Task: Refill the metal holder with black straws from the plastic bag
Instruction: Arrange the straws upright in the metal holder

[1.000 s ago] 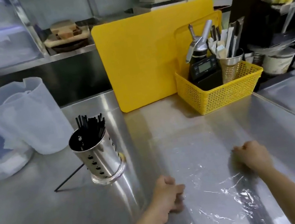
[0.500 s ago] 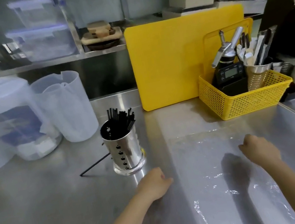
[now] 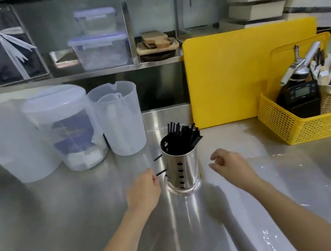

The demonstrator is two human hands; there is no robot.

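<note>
Both hands are now up beside the metal holder (image 3: 181,168), having left the counter edge where they were resting half a second ago, and the plastic bag (image 3: 296,208) is lying flat and unheld on the steel counter (image 3: 45,224) near the right forearm. The left hand (image 3: 142,190) is sitting just left of the holder, its fingers closing on the end of a loose black straw (image 3: 161,172) that is poking out past the holder's side; how much of that straw is lying behind the holder cannot be told. The right hand (image 3: 230,168) is hovering just right of the holder, fingers curled and partly open, gripping nothing. The holder is standing upright in the middle of the counter with a bunch of black straws (image 3: 183,137) leaning out of its top. Behind it a yellow cutting board (image 3: 239,72) is leaning against the shelf, and a yellow basket (image 3: 305,122) is sitting to its right.
</note>
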